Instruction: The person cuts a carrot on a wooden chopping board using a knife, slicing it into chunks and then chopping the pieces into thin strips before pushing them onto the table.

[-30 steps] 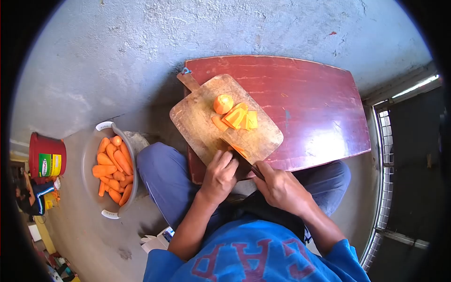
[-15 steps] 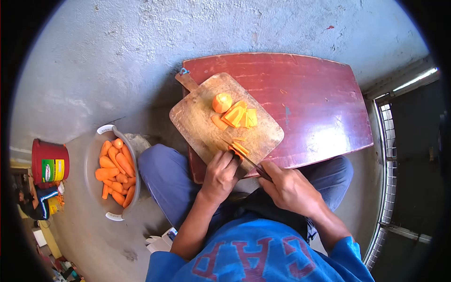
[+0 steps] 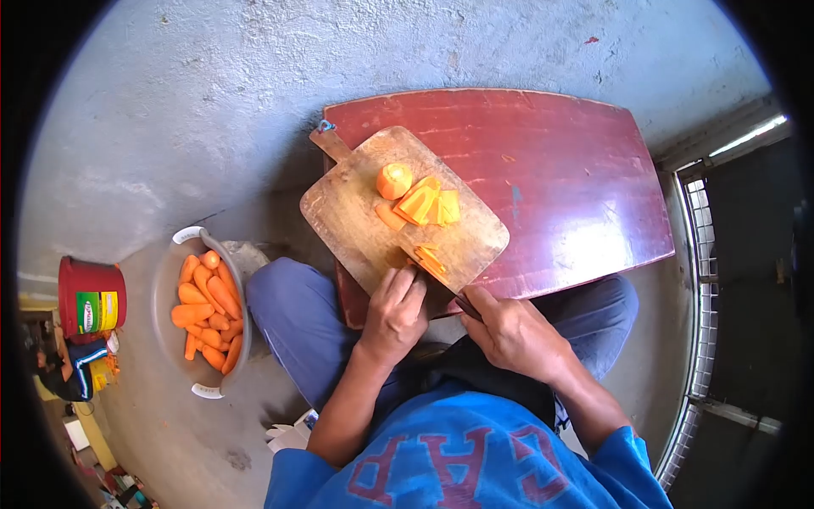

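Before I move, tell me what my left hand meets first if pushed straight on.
Your left hand would probably meet the knife blade first, with the thin carrot strips just beyond it; how high the blade sits is unclear.

The wooden cutting board (image 3: 348, 212) lies flat on the red worktop (image 3: 543, 161), worn and darkened in patches, its short handle pointing to the upper left. A rounded orange carrot chunk (image 3: 394, 181) rests near the board's upper part, cut face showing. Just beside it, flat carrot slices (image 3: 421, 201) overlap in a loose group, with a curved carrot piece (image 3: 389, 216) alongside. Lower down, thin carrot strips (image 3: 430, 260) lie beside the blade of the dark-handled knife (image 3: 467, 305), which slants across the board's lower edge.
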A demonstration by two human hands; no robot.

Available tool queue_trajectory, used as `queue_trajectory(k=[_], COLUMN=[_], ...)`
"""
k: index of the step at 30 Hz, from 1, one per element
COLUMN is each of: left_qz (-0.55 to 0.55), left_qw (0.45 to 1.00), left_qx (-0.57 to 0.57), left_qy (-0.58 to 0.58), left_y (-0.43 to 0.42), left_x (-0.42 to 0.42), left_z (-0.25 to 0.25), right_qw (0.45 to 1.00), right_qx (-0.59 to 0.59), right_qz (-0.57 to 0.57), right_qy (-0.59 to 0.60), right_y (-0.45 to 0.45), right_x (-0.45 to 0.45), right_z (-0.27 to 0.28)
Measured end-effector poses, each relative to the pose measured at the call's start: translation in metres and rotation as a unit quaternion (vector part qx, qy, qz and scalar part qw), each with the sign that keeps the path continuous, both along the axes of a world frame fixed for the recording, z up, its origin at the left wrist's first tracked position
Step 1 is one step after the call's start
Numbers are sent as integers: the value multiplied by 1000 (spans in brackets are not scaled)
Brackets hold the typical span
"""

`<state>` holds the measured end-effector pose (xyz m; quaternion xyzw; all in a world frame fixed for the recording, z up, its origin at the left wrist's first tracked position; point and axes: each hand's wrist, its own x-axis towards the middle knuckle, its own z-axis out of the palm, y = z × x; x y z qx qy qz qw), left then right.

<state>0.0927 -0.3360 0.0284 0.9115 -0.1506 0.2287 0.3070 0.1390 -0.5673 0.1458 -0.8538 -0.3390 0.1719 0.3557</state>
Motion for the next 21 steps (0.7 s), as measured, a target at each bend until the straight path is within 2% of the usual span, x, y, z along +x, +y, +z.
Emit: queue_trajectory(k=[2, 10, 16, 19, 21], left_qz=[-12, -6, -6, -5, 1], left_qw=[1000, 1000, 1000, 999, 999], left_qx=[14, 5, 18, 37, 35], left_qy=[-7, 9, 4, 18, 18], left_y=[4, 2, -1, -3, -6], left_x=[-2, 0, 3, 3, 7], left_z=[-9, 8, 12, 13, 15], right_qw=[1000, 999, 998, 997, 997], right_qx=[9, -3, 32, -38, -30], right_qz=[-1, -18, -49, -52, -45], right_qy=[13, 32, 11, 53, 48], right_y=[1, -1, -7, -16, -17], right_x=[-1, 3, -7, -10, -8], right_z=[-3, 3, 9, 15, 10])
